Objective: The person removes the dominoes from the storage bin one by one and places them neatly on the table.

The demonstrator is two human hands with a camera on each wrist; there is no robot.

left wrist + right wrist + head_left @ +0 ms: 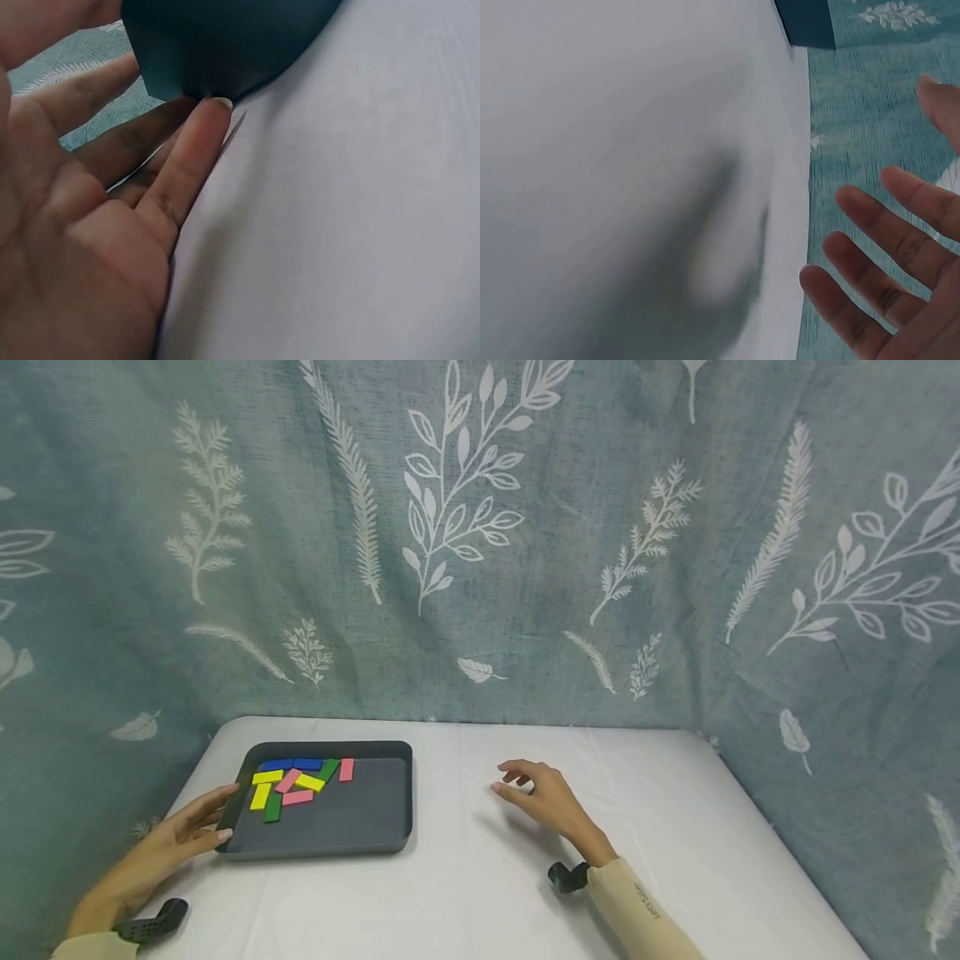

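On the left of the white table lies a dark grey rectangular tray (337,835). Small coloured blocks gather in its left half: a yellow block (260,797), a green block (272,808), a blue block (307,764), a pink block (347,769) and several others. My left hand (176,831) touches the tray's left side, thumb near the front corner and fingers spread farther back. From the left wrist, the extended fingers (191,146) meet the dark tray wall (217,45). Over the table, right of the tray, my right hand (547,793) hovers with loosely bent fingers and holds nothing.
A white cloth covers the table (450,893). Behind it and along both sides hangs a blue-green curtain (525,652) with white leaf prints. Each wrist wears a dark strap-on device, such as the right wrist device (567,877).
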